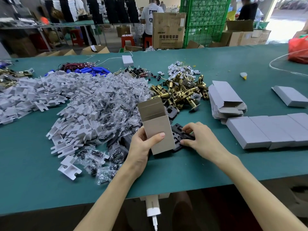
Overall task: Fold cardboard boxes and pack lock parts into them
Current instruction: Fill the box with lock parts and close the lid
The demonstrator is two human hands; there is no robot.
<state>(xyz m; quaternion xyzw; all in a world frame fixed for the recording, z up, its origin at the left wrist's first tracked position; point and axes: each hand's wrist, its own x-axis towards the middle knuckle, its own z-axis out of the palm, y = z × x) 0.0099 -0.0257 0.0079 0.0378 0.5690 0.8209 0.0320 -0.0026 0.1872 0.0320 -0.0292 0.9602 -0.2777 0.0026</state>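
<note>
Hanging at the near edge of the green table (166, 174) was a white charger (153, 208) with its cable running down out of view.

Beyond it, the left hand (141, 147) gripped an open cardboard box (156, 129). The thumb lay across the front face and the fingers were curled behind it. The box stood upright, slightly tilted, with its top flaps raised.

Just right of the box, the right hand (200, 139) rested on a black plate (179, 136) lying on the table. Its fingers were curled over the far edge and the thumb pressed the near edge. The box hid the plate's left end, and more black plates lay partly hidden behind the left hand.

A pile of bagged screws (115, 114) crowded in from the left and touched those plates. Further left spread a pile of white inserts (66, 97). Behind the box sat a heap of brass latches (181, 92).

To the right, well apart from the hands, a row of closed grey boxes (266, 130) lay side by side. A stack of flat box blanks (225, 100) stood just behind them.

Further back were blue batteries (95, 70), wire harnesses (138, 72) and a small white case (128, 61). A red bag (298, 49) sat at the far right edge.

Past the table stood a large carton (168, 30) and a green cage (205, 19).
</note>
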